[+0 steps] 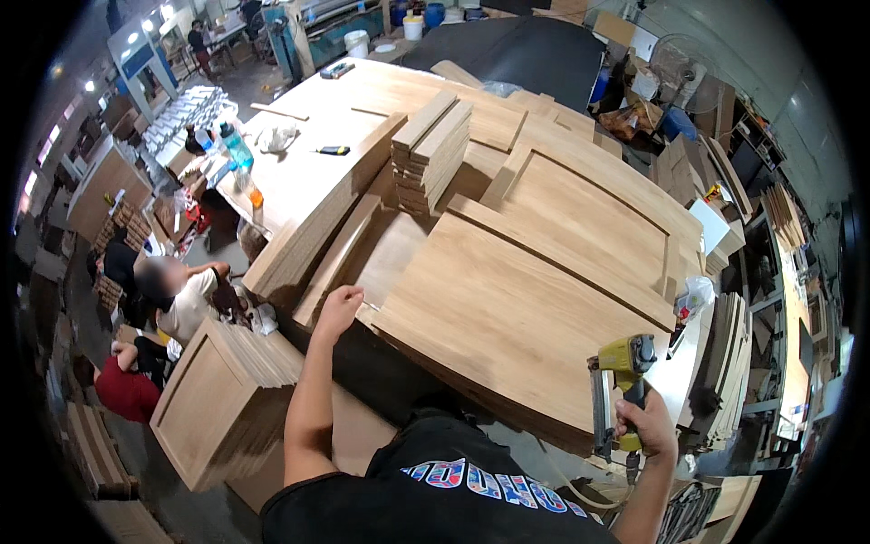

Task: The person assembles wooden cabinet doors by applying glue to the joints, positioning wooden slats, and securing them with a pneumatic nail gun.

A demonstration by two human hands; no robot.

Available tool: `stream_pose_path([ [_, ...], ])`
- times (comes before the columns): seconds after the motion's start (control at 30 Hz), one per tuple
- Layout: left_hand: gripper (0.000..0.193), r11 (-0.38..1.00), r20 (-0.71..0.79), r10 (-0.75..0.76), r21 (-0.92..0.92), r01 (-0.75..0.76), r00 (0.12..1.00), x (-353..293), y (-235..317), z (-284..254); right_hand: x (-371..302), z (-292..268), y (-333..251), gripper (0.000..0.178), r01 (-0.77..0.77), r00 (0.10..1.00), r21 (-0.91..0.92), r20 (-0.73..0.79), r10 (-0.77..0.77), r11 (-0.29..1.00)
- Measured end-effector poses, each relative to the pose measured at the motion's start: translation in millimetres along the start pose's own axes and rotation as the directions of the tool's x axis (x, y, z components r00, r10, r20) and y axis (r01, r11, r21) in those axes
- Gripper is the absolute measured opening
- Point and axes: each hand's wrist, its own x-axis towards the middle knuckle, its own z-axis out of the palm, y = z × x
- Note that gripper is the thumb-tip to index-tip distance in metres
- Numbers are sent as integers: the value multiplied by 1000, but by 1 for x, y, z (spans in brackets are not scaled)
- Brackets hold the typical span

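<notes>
My right hand (648, 421) is wrapped round the grip of a yellow-green pneumatic nail gun (627, 358), raised over the near right edge of the stacked wood panels. An air hose (589, 498) runs from the base of its handle. My left hand (340, 309) is closed in a pinch at the near left corner of the large flat panel (489, 313). Something small and pale shows by its fingertips, too small to name. Beside that hand a long wood strip (343, 254) lies along the gap left of the panel.
A stack of short boards (432, 154) stands mid-table, with a framed panel (589, 204) to its right. Thick stacked planks (317, 213) line the left. Bottles (237, 150) and a cutter knife (333, 150) sit farther off. Two people sit at left by a panel stack (222, 390).
</notes>
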Motion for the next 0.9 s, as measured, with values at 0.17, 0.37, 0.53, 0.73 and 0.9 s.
stream_pose_path([
  [0.17,32,927,-85,373,65,-368,924,101,88,11,-29,16,32,39,72,997,37,-24,-71,997],
  [0.37,38,812,-116,517,379,-443,848,213,247,44,-42,60,37,39,136,983,150,-139,-115,979],
  [0.53,42,529,-23,705,683,-504,709,270,288,79,-35,123,39,35,171,954,247,-284,-97,954],
  [0.73,38,-12,292,625,931,-365,724,310,275,136,-30,189,30,31,112,960,401,-281,6,909],
  [0.9,28,33,307,593,915,-403,745,304,275,141,-34,224,18,30,125,956,349,-294,-18,929],
])
